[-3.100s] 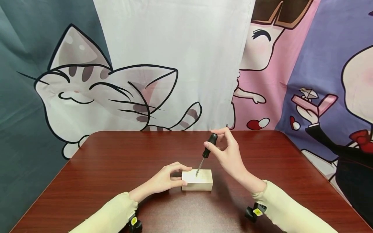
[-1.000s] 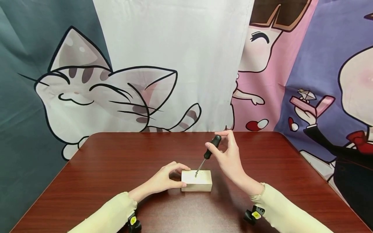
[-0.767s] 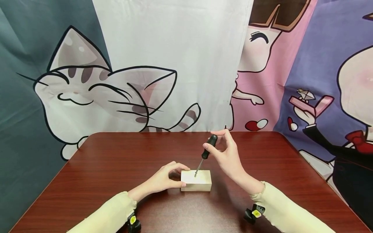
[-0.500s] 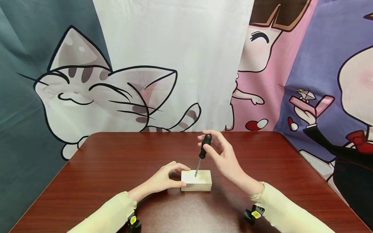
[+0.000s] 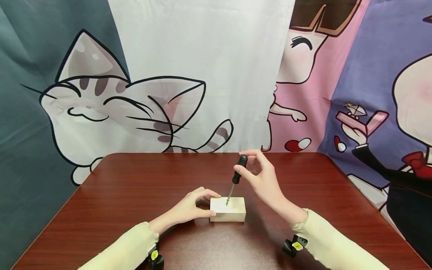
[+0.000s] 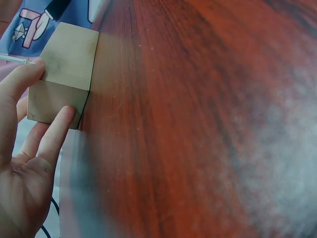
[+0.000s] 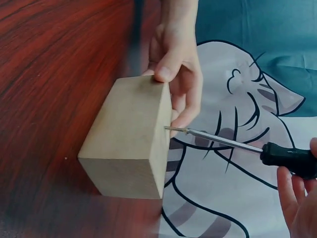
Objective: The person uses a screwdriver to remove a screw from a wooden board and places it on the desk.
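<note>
A pale wooden block (image 5: 228,215) lies on the table, with my left hand (image 5: 189,205) gripping its left end, thumb on the near side and fingers at the far side. A thin screw (image 7: 174,129) stands partly sunk in the block's top face, best seen in the right wrist view. The tip of a screwdriver (image 5: 240,168) with a black handle and metal shaft meets the screw's head. My right hand (image 5: 262,180) pinches that handle between thumb and fingers, and the tool leans to the right. In the left wrist view the block (image 6: 69,57) hides most of the shaft.
The dark red-brown wooden table (image 5: 135,180) reaches back to a cartoon-printed cloth (image 5: 202,45) hanging behind it. A small black wrist camera (image 5: 156,258) sits at the left cuff, another wrist camera (image 5: 294,245) at the right one.
The right hand's fingers have shifted round the handle, whose top swung right, then left, then slightly back right. The left hand and block stay almost in place.
</note>
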